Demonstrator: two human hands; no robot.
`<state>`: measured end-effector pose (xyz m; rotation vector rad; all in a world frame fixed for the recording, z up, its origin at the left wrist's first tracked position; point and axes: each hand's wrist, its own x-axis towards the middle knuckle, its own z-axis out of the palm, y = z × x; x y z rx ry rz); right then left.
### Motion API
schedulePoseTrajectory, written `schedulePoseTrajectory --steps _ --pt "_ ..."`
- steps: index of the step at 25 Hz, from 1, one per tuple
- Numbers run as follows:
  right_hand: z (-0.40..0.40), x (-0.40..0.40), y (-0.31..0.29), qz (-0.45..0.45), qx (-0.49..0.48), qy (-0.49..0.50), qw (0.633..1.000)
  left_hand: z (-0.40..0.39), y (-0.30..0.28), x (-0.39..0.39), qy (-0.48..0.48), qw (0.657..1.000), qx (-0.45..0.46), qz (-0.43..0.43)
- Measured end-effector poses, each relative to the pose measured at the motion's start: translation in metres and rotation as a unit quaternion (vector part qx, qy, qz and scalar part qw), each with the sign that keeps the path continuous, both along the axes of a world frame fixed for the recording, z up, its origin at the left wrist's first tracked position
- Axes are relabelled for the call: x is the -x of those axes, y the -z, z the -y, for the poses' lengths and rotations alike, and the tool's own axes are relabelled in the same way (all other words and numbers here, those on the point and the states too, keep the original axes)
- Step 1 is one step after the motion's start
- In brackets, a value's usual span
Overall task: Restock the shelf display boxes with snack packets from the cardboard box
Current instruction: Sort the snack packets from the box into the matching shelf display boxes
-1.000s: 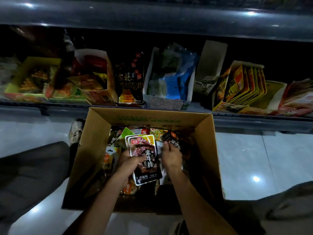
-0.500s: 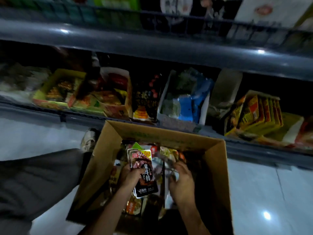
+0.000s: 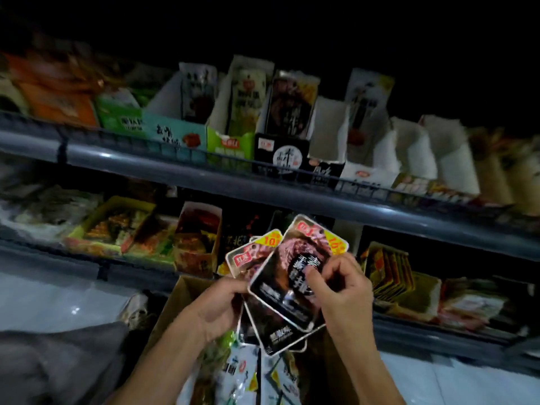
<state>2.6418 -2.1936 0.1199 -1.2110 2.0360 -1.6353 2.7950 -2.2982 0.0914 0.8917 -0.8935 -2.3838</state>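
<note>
Dimly lit shelves (image 3: 292, 197) w/ display boxes (image 3: 230, 141); both hands' grip holds packets (image 3: 289, 276).

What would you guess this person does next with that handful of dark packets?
Probably lift the dark packets, fanned between left hand and right hand, toward the black display box on the upper shelf; its print looks similar, though blur prevents certainty.

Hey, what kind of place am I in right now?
Most likely a small shop's snack aisle: tiered metal shelves lined with open display boxes, and a cardboard box of packets on the floor below both hands holding dark snack packets.
</note>
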Motion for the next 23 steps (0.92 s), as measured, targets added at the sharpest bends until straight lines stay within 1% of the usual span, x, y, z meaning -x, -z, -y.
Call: schedulePoseTrajectory --steps 1,2,3,4,5,6,7,8,9,10,11,12,13,14,16,17,18,19,20,21,22,23 --pt "0.002 -0.001 -0.019 -0.021 0.000 -0.015 1.000 0.006 -0.022 -0.005 0.016 1.000 0.008 -0.009" --pt "0.005 -0.006 -0.048 -0.059 0.006 -0.036 0.998 0.012 -0.059 -0.008 0.034 0.999 0.021 -0.019" --pt "0.009 -0.011 -0.056 -0.104 -0.003 -0.078 0.992 0.011 -0.070 -0.007 0.031 0.999 0.034 -0.018" --pt "0.016 -0.017 -0.068 -0.154 -0.003 -0.103 0.983 0.013 -0.085 -0.005 0.037 0.997 0.070 -0.006" --pt "0.020 -0.020 -0.075 -0.176 0.016 -0.117 0.977 0.014 -0.099 -0.003 0.029 0.994 0.106 0.011" --pt "0.023 -0.022 -0.084 -0.136 0.040 -0.112 0.984 0.018 -0.111 -0.004 0.015 0.991 0.132 0.025" --pt "0.026 -0.026 -0.092 -0.046 0.052 -0.099 0.993 0.023 -0.122 -0.005 -0.004 0.988 0.151 0.029" --pt "0.028 -0.031 -0.101 0.054 0.049 -0.105 0.992 0.025 -0.132 -0.006 -0.031 0.986 0.164 0.025" --pt "0.030 -0.035 -0.109 0.136 0.037 -0.131 0.981 0.027 -0.140 -0.006 -0.067 0.980 0.185 0.025" --pt "0.036 -0.038 -0.115 0.187 0.008 -0.162 0.969 0.028 -0.146 -0.003 -0.114 0.968 0.220 0.032" --pt "0.042 -0.041 -0.119 0.202 -0.016 -0.176 0.963 0.027 -0.152 0.003 -0.163 0.951 0.261 0.045" --pt "0.047 -0.043 -0.122 0.197 -0.028 -0.172 0.965 0.024 -0.156 0.007 -0.199 0.932 0.297 0.054" --pt "0.050 -0.046 -0.124 0.198 -0.026 -0.162 0.966 0.021 -0.159 0.010 -0.206 0.920 0.330 0.049" --pt "0.053 -0.044 -0.125 0.212 -0.020 -0.160 0.964 0.020 -0.160 0.013 -0.186 0.915 0.355 0.042" --pt "0.060 -0.029 -0.128 0.260 -0.038 -0.182 0.947 0.032 -0.159 0.015 -0.093 0.913 0.397 0.029" --pt "0.065 -0.021 -0.133 0.267 -0.043 -0.190 0.944 0.043 -0.159 0.014 -0.042 0.909 0.413 0.025" --pt "0.073 -0.009 -0.140 0.256 -0.037 -0.181 0.949 0.056 -0.161 0.014 -0.005 0.900 0.435 0.031" --pt "0.085 0.004 -0.150 0.238 -0.014 -0.163 0.958 0.074 -0.160 0.017 0.004 0.876 0.479 0.057" --pt "0.098 0.017 -0.162 0.220 0.030 -0.141 0.965 0.092 -0.160 0.020 -0.020 0.832 0.543 0.114" --pt "0.114 0.029 -0.177 0.203 0.085 -0.119 0.968 0.112 -0.159 0.024 -0.052 0.762 0.616 0.193" --pt "0.133 0.042 -0.191 0.187 0.137 -0.100 0.968 0.129 -0.159 0.028 -0.074 0.680 0.678 0.268" --pt "0.155 0.054 -0.202 0.173 0.171 -0.082 0.966 0.142 -0.158 0.034 -0.076 0.610 0.717 0.330"
